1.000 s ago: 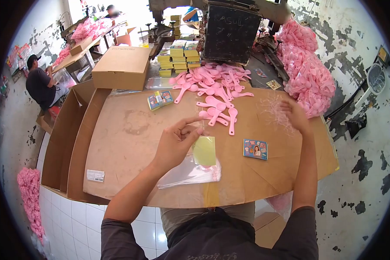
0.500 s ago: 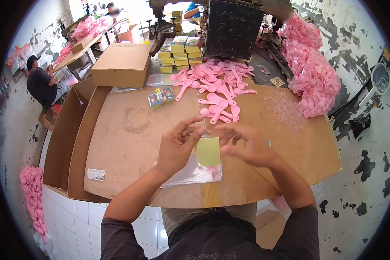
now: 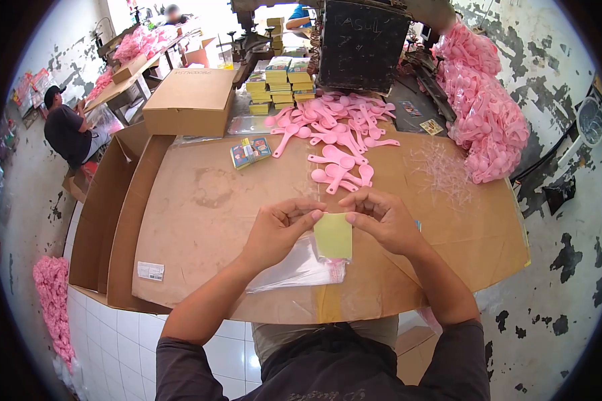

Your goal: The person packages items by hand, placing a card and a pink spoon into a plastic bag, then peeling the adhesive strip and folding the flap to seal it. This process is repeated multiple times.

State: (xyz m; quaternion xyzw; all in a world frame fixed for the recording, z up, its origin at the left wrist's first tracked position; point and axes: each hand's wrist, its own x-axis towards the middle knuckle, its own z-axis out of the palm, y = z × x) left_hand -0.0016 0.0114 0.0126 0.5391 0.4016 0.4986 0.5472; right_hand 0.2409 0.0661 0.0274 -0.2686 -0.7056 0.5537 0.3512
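A yellow-green card (image 3: 333,237) hangs upright between my hands, apparently inside a clear plastic bag whose edge shows just below it. My left hand (image 3: 282,228) is closed, thumb and fingers pinching the top left corner. At the top right corner, my right hand (image 3: 385,220) pinches in the same way. Beneath the card lies a stack of clear plastic bags (image 3: 291,273) on the cardboard tabletop (image 3: 187,234). Pink plastic spoons (image 3: 341,170) lie loose just beyond my fingertips, with a larger heap behind them.
A banded bundle of printed cards (image 3: 251,153) lies left of the spoons. Card stacks (image 3: 281,80), a closed carton (image 3: 188,100) and a black machine (image 3: 361,43) stand behind. Bagged pink spoons (image 3: 485,113) pile at right, near clear plastic scraps (image 3: 438,170). A person (image 3: 70,130) sits far left.
My right hand has come in from the right and now pinches the card bag's top right corner. The card has shifted slightly right and is held flat between both hands.
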